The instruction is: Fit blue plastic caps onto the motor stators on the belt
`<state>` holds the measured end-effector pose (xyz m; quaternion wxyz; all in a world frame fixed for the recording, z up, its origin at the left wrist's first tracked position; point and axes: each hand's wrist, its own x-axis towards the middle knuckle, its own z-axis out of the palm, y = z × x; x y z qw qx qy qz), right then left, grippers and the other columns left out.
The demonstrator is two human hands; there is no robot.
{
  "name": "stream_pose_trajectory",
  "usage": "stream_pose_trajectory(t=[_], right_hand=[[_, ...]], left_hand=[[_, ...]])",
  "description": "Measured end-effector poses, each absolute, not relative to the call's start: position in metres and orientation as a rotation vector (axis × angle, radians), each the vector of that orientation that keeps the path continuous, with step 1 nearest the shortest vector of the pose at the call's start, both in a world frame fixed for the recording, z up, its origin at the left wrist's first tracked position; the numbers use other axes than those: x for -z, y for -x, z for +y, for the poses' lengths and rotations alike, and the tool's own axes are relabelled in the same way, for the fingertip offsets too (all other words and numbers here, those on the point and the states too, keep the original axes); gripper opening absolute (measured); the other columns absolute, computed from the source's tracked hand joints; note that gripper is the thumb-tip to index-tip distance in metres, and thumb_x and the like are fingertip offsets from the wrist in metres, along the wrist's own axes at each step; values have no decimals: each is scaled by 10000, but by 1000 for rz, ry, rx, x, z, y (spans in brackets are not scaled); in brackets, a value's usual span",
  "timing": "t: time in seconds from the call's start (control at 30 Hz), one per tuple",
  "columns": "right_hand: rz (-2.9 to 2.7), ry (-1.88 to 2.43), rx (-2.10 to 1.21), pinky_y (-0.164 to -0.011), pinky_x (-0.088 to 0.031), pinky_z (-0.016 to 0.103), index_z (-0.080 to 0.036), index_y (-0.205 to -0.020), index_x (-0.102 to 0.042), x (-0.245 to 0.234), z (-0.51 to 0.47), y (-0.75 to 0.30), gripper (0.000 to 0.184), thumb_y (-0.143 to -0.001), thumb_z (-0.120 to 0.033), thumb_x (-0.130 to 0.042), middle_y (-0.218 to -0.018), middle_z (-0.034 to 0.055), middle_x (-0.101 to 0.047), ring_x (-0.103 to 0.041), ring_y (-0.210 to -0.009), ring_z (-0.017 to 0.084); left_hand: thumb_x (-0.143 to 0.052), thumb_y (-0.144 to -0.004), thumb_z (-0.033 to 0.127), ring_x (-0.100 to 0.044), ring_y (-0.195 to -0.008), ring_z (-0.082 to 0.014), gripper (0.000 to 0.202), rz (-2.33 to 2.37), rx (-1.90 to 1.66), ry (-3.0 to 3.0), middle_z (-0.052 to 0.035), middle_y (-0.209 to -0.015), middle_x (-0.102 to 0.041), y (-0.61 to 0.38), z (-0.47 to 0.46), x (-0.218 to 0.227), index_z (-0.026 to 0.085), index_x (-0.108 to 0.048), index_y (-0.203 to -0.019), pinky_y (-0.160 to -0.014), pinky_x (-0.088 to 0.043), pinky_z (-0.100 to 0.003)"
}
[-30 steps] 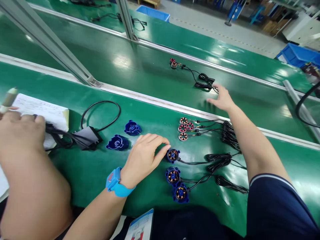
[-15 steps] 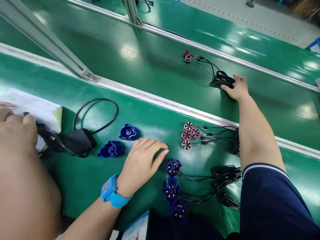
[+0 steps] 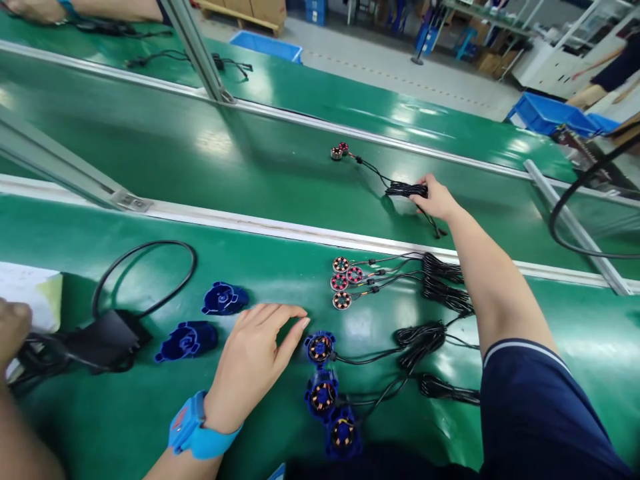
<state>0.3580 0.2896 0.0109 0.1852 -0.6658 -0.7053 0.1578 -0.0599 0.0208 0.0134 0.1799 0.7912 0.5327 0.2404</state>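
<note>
My right hand (image 3: 436, 197) reaches out over the far conveyor belt (image 3: 260, 167) and is closed on a black cable bundle (image 3: 406, 190). That bundle's wires lead to two small stators (image 3: 340, 151) lying on the belt. My left hand (image 3: 253, 357), with a blue wristband (image 3: 193, 430), lies flat with fingers stretched out. Its fingertips are just left of a blue-housed motor (image 3: 320, 347), not touching it. Two more blue motors (image 3: 323, 395) lie below that one. Three bare stators (image 3: 345, 283) with cables lie between my arms.
Two empty blue housings (image 3: 225, 298) lie left of my left hand. A co-worker's hand (image 3: 11, 327) at the far left holds the cord of a black adapter (image 3: 103, 340) beside a paper sheet (image 3: 25, 287). Aluminium posts (image 3: 195, 47) rise from the rails. Blue bins (image 3: 550, 113) stand beyond.
My right hand has gone from reaching flat beside the cable bundle to closing on it. My left hand has stayed near the blue motor. The view has tilted up.
</note>
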Motion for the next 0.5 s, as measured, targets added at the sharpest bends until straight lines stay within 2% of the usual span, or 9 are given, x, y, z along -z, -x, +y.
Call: stream_pose_trajectory(t=[0.13,0.23,0.37,0.5], right_hand=[[-1798,1801,-730,-475,-507,294,-223,-1100,-445,-20,256,-369,444,-791,-416,-700,-806,26,-627,-615,-597,181],[-1759,1823,-840,-415,-427,233,-222,-1036,-452,-28,224,-383,433,-786,-452,-721,-757,16,-620,-573,-547,141],[-1773,1882,-1005,-458,-435,255,-225,-1100,-471,-30,182,-413,537,-770,-564,-725,-701,1,-615,-531,-533,138],[-1834,1874,-954,-670,-526,343,-212,-1056,-539,-20,148,-439,556,-733,-628,-717,-880,45,-657,-598,-743,194]], left_hand=[[-500,-996,382,-616,-852,-209,203,1523,-679,-2249,-10,-941,-702,61,20,-15,243,-648,-995,-756,-402,-359],[-484,-997,407,-621,-829,-209,232,1524,-659,-2264,-13,-945,-709,61,20,-15,247,-651,-987,-748,-407,-364],[-482,-1000,414,-617,-832,-207,233,1503,-655,-2269,-12,-946,-707,60,18,-13,248,-645,-994,-757,-400,-363],[-496,-994,428,-611,-840,-209,231,1474,-670,-2273,-12,-920,-699,59,18,-9,251,-644,-1002,-744,-390,-354]])
